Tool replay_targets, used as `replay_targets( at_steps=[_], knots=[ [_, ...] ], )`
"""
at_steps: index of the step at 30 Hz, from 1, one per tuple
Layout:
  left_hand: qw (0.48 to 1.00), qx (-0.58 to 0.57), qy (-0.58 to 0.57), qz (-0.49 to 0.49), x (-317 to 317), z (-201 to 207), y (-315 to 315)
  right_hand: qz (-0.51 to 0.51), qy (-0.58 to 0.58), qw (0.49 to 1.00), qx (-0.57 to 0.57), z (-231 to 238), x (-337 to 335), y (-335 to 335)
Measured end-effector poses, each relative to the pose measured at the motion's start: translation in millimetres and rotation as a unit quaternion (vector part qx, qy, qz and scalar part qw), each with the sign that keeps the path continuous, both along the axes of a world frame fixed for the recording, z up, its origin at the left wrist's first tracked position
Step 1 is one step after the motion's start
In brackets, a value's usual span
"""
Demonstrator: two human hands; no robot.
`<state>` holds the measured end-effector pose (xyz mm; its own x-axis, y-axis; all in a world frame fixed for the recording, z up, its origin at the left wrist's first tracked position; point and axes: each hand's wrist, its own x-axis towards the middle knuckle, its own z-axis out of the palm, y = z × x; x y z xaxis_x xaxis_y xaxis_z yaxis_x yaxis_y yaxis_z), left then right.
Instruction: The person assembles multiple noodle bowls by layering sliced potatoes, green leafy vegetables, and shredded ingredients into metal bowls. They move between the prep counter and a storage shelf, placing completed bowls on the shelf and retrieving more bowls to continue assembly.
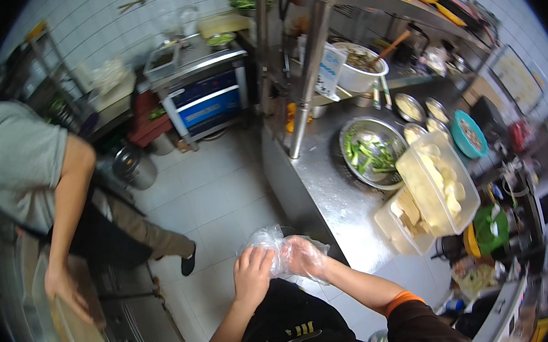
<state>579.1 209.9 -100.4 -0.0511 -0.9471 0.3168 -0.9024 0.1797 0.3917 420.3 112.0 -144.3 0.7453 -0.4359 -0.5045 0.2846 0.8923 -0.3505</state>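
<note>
In front of my dark apron, my two hands meet at thin, crumpled clear plastic (264, 238) that looks like a disposable glove. My left hand (254, 274) is closed on it, fingers bent over its left part. My right hand (302, 257) sits inside or behind the see-through film, which flares out near the wrist. Its fingers look loosely extended, though the plastic blurs them. Right of my hands is the corner of a steel counter (336, 198).
The counter bears a steel bowl of cut greens (370, 155), a clear tub of pale slices (443, 184), another tub (392, 232), a teal basin (470, 133) and a white pot (362, 70). A metal post (307, 69) rises at its edge. A co-worker (30, 174) reaches into a container at left.
</note>
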Motion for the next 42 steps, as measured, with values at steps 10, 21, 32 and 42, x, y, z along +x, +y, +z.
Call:
replay_targets(
  at_steps=[10,21,32,42],
  knots=[
    [0.981,0.141,0.136,-0.012,114,-61,-162,-0.455,0.207,0.866,0.023,-47,-133,-160],
    [0.991,0.1,0.035,0.08,264,-74,-319,-0.742,0.334,0.581,0.02,-66,-68,-172],
    [0.949,0.055,0.276,0.143,364,-118,-552,-0.508,0.685,0.52,-0.056,-9,128,-17],
    [0.821,0.077,0.565,-0.023,500,-38,-741,-0.51,0.484,0.708,-0.073,59,352,-321]
  ],
)
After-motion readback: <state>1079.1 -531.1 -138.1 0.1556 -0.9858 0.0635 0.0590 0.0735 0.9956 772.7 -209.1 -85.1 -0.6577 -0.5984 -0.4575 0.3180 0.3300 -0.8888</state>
